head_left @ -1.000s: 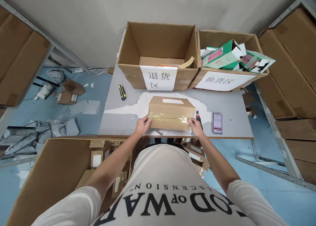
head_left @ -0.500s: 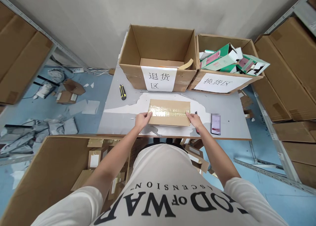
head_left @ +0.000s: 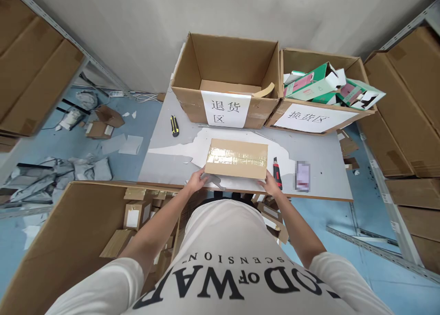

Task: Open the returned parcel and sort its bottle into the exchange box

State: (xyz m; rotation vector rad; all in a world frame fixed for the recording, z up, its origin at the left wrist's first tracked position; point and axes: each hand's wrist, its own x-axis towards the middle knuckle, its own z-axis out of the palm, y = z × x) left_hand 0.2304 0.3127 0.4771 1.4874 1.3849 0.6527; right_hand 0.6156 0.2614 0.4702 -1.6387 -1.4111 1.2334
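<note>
A small brown cardboard box (head_left: 237, 159), with shiny clear tape along its top, is in front of me over the table. My left hand (head_left: 197, 180) grips its near left corner, with the fingertips partly hidden at the box edge. At the near right corner my right hand (head_left: 270, 184) grips the box, fingers reaching under its lower edge. Just right of the box lies a red and black box cutter (head_left: 277, 173). A yellow and black box cutter (head_left: 175, 125) rests farther back on the left.
An open carton (head_left: 192, 102) and a second carton (head_left: 275, 111) filled with green and white packages stand along the table's back. A phone (head_left: 303, 176) lies on the table (head_left: 326, 168) at right. Below left, a large carton (head_left: 103, 200) holds several small boxes.
Both hands have slid from the sides of the box toward its near corners and lower edge. The red box cutter, mostly covered before by my right hand, now shows fully.
</note>
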